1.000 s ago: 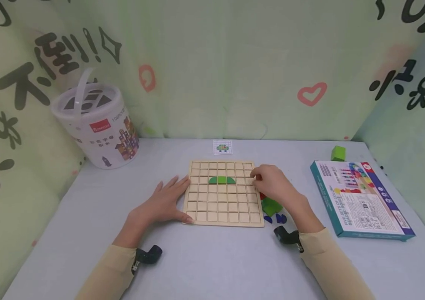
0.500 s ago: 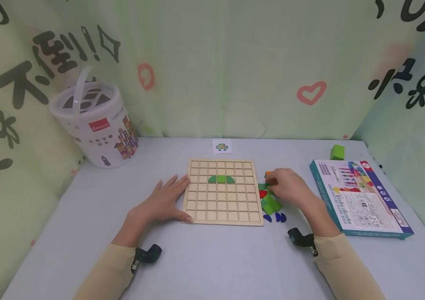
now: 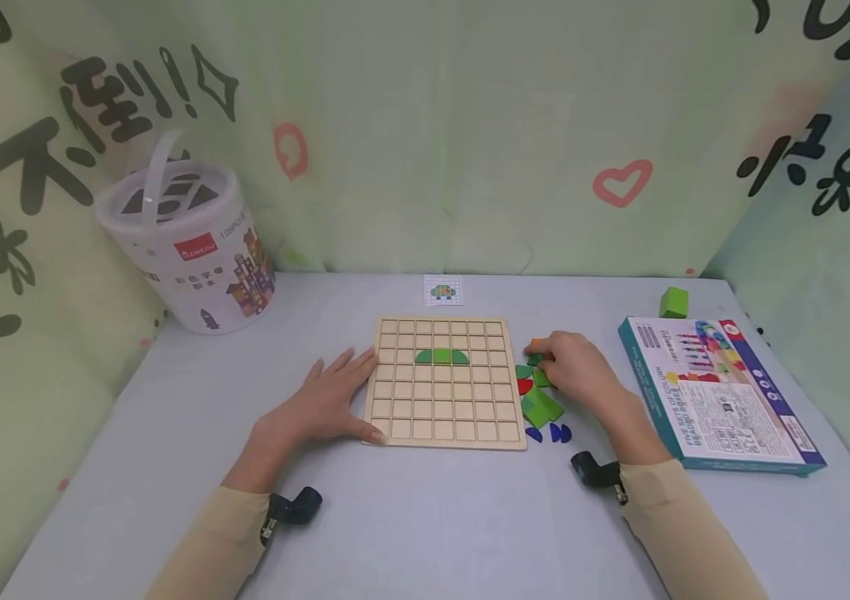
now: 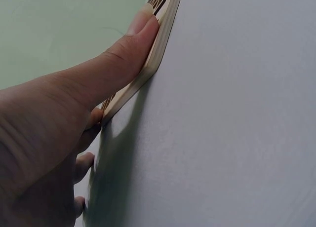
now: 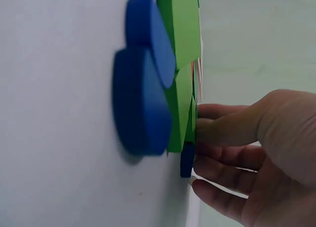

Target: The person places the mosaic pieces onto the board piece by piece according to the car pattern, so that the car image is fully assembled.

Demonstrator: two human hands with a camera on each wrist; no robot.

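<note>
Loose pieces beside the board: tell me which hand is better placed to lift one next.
Right, probably: the right hand is at the loose pieces, while the left hand rests along the opposite edge of the board.

The pale desk (image 3: pixel 425 525) carries a tub (image 3: pixel 215 287) at the frame's upper left, a small card (image 3: pixel 443 290) and a gridded wooden board (image 3: pixel 443 410) at centre, and loose coloured pieces (image 3: pixel 542 408), a flat box (image 3: pixel 717 396) and a green block (image 3: pixel 674 302) at right.
</note>
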